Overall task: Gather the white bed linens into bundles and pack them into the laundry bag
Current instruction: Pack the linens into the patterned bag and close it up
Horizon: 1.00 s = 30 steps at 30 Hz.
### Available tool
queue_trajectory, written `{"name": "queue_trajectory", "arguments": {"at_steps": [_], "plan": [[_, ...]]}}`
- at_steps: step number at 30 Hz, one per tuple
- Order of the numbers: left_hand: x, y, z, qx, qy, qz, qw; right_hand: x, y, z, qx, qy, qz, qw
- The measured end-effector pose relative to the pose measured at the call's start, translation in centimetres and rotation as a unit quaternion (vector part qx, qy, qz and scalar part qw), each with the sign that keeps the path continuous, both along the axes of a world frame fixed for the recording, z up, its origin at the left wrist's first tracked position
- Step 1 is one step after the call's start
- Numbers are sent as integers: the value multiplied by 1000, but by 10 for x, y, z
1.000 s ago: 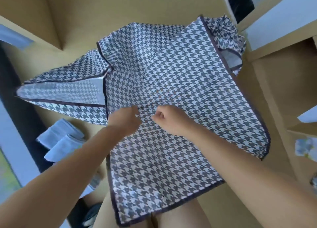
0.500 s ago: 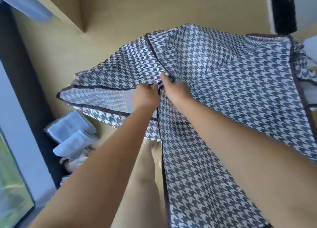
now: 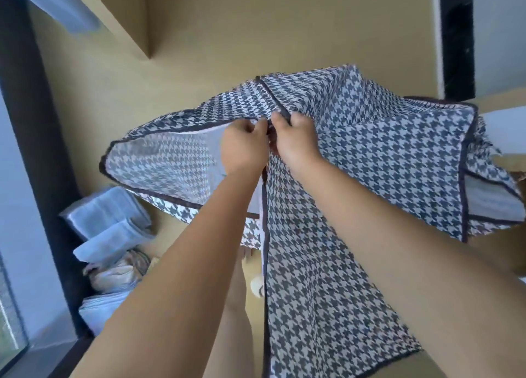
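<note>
A large houndstooth laundry bag [image 3: 370, 155] with dark trim hangs in the air in front of me. My left hand [image 3: 242, 144] and my right hand [image 3: 296, 141] pinch it side by side at a dark-trimmed corner seam near the top. To the left of my hands the bag's mouth gapes and its pale lining [image 3: 159, 164] shows. A flat panel of the bag drops down below my right forearm. Folded white linens [image 3: 111, 227] lie stacked on the floor at the lower left, apart from the bag.
The tan floor [image 3: 227, 36] spreads behind the bag. A dark window frame [image 3: 31, 150] runs down the left side. A dark upright panel [image 3: 455, 36] stands at the top right. My bare leg [image 3: 236, 306] shows under the bag.
Both hands climbed from the middle of the flat panel to the corner seam and now grip it. The bag's left side has opened wider, and my view has swung left.
</note>
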<state>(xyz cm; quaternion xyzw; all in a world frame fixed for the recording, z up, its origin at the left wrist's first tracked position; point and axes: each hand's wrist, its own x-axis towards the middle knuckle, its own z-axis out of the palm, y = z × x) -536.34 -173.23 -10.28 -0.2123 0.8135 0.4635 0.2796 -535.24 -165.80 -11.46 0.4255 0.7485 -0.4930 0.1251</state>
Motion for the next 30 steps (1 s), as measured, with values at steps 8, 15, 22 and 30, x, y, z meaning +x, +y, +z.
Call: {"name": "queue_trajectory", "arguments": {"at_steps": [8, 15, 22, 30], "plan": [[-53, -25, 37, -145, 117, -140, 972, -48, -11, 26, 42, 25, 28, 998], [-78, -40, 31, -97, 156, -229, 956, -70, -17, 17, 50, 15, 24, 998], [-71, -74, 23, -14, 29, -33, 999, -104, -8, 31, -8, 66, -179, 982], [-49, -99, 25, -15, 2, -21, 1000, -73, -82, 29, -107, -165, 74, 978]]}}
